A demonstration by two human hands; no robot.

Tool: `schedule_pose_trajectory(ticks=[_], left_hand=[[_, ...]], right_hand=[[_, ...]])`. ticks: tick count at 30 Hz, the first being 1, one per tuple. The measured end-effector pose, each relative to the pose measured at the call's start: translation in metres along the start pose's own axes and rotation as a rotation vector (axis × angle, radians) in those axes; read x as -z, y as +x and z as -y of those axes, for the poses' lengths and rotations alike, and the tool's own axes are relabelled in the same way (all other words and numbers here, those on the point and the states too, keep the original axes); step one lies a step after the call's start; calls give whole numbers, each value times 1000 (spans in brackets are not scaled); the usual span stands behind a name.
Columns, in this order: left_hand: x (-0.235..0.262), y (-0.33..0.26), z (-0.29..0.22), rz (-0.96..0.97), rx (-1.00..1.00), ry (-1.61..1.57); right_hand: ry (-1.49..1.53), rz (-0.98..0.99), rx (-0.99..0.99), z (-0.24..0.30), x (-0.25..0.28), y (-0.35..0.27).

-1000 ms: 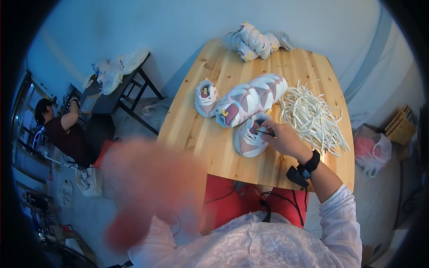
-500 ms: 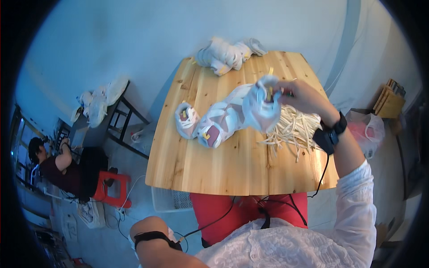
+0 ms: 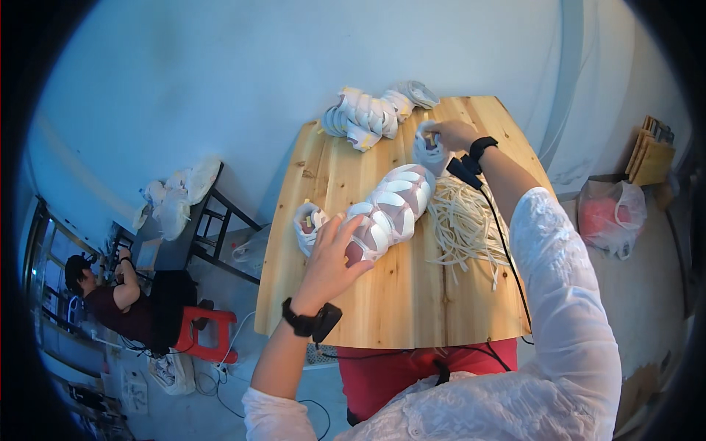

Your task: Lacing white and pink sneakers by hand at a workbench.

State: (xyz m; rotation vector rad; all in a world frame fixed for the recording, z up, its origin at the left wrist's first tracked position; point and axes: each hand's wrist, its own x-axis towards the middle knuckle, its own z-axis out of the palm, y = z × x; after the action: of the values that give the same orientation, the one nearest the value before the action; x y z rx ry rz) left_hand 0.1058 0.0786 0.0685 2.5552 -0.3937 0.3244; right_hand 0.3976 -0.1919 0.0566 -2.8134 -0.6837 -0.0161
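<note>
Pale blue walls close round a wooden table (image 3: 382, 309). At its far right, the right hand (image 3: 450, 134) pinches a white shoe (image 3: 428, 149) shut-fingered beside the far heap of shoes (image 3: 375, 114). Nearer, the left hand (image 3: 332, 253) lies open on a shoe bundle (image 3: 386, 213), not gripping. Loose white laces (image 3: 467, 224) sprawl right; lacing seems barely begun, though detail is small. Far left, another person (image 3: 110, 301) sits.

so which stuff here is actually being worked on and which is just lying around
In hand:
- left hand on the row of shoes
- right hand holding a shoe
- pile of white laces

Lying about:
- far shoe pile
- plastic bag
- red stool
</note>
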Motion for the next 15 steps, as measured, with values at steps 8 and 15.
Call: schedule_pose_trajectory(ticks=[8, 15], left_hand=[[-39, 21, 21, 24, -70, 151], [-33, 14, 1, -45, 88, 211]], right_hand=[[220, -20, 15, -15, -7, -37], [264, -76, 246, 22, 36, -179]])
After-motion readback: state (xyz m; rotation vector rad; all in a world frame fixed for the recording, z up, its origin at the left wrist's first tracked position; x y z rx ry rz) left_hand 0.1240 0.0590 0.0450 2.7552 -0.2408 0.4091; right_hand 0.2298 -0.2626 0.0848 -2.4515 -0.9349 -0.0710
